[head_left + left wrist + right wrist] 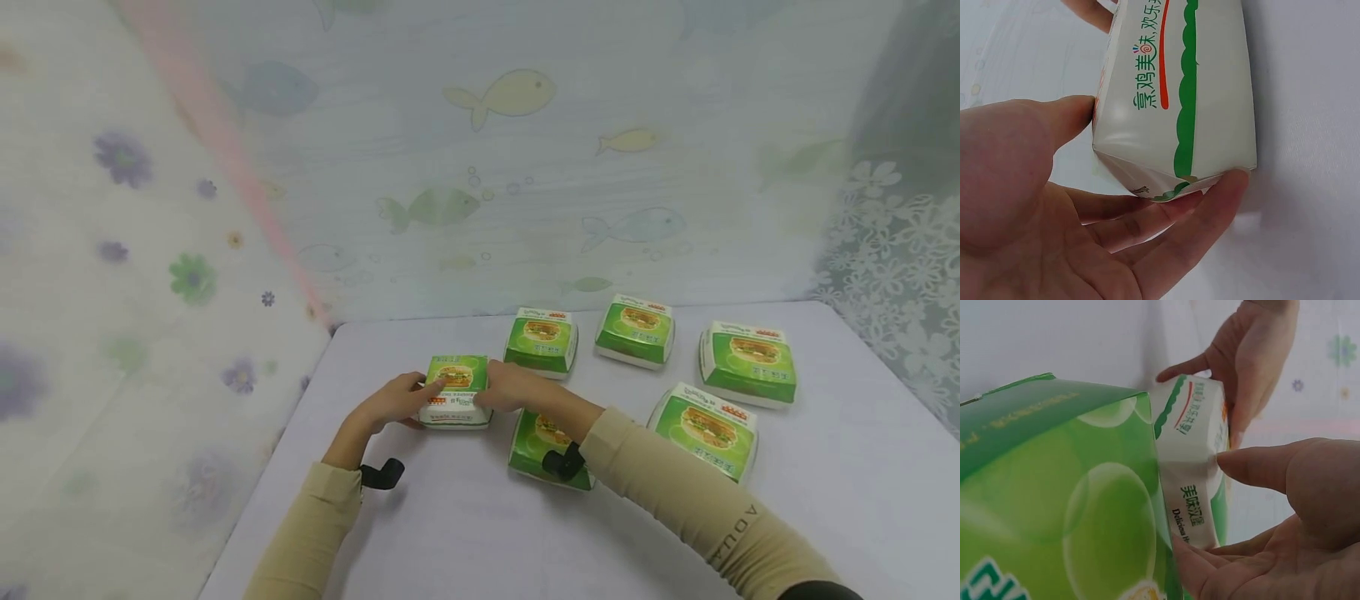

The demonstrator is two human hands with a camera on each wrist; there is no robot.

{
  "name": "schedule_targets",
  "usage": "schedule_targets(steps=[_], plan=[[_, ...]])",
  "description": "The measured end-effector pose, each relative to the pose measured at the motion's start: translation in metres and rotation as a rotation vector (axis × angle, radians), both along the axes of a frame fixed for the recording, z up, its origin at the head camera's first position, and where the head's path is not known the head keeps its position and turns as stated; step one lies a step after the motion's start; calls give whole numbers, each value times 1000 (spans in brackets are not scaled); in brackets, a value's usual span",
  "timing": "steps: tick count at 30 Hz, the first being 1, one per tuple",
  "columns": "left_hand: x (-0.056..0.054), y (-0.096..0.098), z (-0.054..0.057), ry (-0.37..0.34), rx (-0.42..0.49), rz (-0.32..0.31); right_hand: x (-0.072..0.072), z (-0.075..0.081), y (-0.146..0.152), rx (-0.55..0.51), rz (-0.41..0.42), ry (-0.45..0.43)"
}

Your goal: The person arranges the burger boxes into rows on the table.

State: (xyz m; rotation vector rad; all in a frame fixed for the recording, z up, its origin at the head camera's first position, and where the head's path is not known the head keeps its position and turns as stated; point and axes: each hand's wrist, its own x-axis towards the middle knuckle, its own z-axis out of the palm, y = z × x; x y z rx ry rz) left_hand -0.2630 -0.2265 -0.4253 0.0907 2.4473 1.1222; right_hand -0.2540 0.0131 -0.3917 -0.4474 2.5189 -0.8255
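Note:
A green-and-white burger box (459,413) with a burger picture on its lid is between both hands at the left of the table. My left hand (395,400) grips its left end; in the left wrist view the thumb lies on the lid's edge and the fingers curl round the end of the box (1147,125). From the other side my right hand (510,386) holds it, thumb over the lid edge and fingers along the side in the right wrist view. A second burger box (536,442) sits under the right forearm, which partly covers it, and looms large in the right wrist view (1072,487).
Several more burger boxes lie on the white table (450,533): one behind the right hand (542,340), one at the back (636,331), one at the far right (750,362) and one nearer (705,429). A fish-patterned curtain (525,167) hangs behind the table.

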Motion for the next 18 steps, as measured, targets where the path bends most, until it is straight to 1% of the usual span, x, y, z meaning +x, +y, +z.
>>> schedule_targets(steps=[6,11,15,18], plan=[[1,0,0,0,26,9,1,0,0,-16,-9,-8],[1,0,1,24,36,14,1,1,-1,-32,-29,-3],[0,1,4,39,55,14,-2,3,0,-55,-48,7],[-3,1,7,37,87,9,-6,4,2,-78,-53,20]])
